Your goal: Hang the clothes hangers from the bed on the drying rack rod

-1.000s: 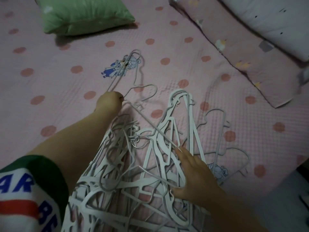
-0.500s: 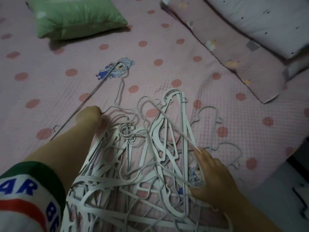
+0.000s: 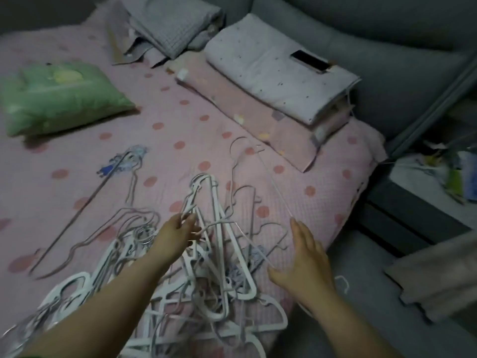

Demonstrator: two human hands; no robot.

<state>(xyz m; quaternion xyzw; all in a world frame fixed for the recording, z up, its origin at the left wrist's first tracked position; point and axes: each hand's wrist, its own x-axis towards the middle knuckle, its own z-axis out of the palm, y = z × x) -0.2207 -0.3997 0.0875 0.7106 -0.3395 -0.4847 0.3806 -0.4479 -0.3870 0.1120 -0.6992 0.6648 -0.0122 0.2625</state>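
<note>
A tangled pile of white plastic and thin wire hangers [image 3: 206,275] lies on the pink dotted bed sheet [image 3: 77,156] in front of me. My left hand [image 3: 178,229] reaches over the pile and its curled fingers pinch the neck of a white plastic hanger [image 3: 206,187] on top. My right hand [image 3: 307,257] is at the pile's right side with fingers straight. A thin wire hanger [image 3: 268,177] runs from its fingertips up to a hook further back; I cannot see a grip on it. Another wire hanger [image 3: 85,215] lies apart on the left.
A green pillow [image 3: 59,99] lies at the back left. Folded blankets [image 3: 278,73] with a phone [image 3: 309,60] on top sit at the back right, against a grey padded headboard [image 3: 387,55]. Right of the bed edge stands a dark bedside unit [image 3: 413,215] with clutter.
The view has tilted up and back. My left hand let go of the wire hanger on the left and moved right onto the white hangers. My right hand shifted right, and a wire hanger rose with it.
</note>
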